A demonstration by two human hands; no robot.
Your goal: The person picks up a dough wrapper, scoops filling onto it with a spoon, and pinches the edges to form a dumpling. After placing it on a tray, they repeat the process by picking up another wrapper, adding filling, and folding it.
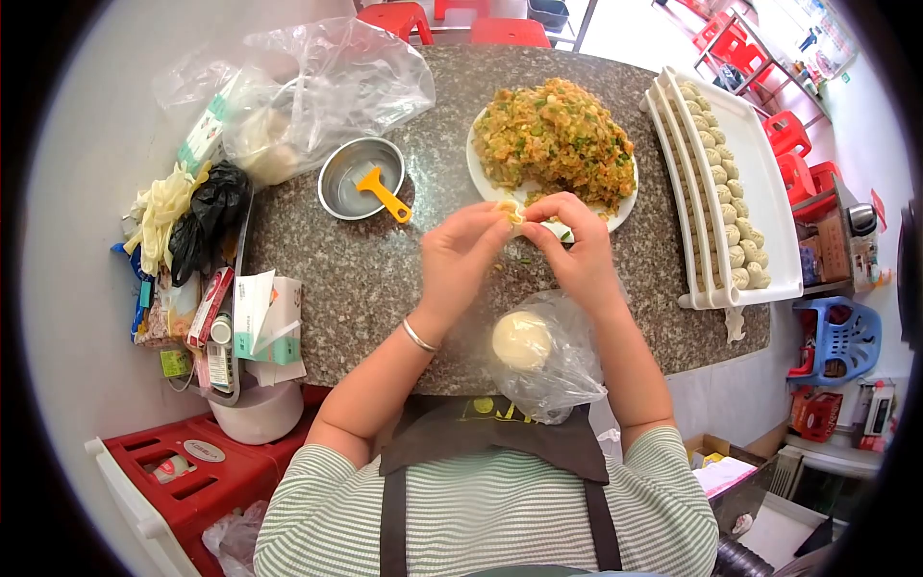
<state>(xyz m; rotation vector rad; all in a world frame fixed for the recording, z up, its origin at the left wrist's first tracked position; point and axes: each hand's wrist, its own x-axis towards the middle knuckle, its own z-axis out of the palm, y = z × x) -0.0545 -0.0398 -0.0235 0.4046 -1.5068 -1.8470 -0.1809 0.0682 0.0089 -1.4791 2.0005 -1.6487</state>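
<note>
1. I make out yellow lettering across the dark apron (529, 449), but folds hide most of it. The oval label on the red crate (163, 481), toward half past seven from the hands, is too small for me to read, as is the print on the boxes (279, 308) at eight.
2. The tabletop (346, 308) is speckled grey-brown with a curved far edge. Beyond it I see red stools (510, 32) at twelve, pale walls on both sides, and a blue basket (856, 337) near four.
3. Right at the clock's centre, the left hand (460, 255) and right hand (574, 248) pinch a small piece of dough (511, 212) between thumbs and fingertips.
4. The right hand covers my view of part of the near rim of the white plate (625, 206), which carries heaped filling (558, 135) at half past twelve.
5. A dough ball (522, 341) in clear plastic sits at six, between the forearms.
6. At half past nine, a metal bowl (332, 183) holds a yellow tool (385, 195).
7. At three, stacked white trays (769, 183) carry rows of dumplings (735, 231).
</note>
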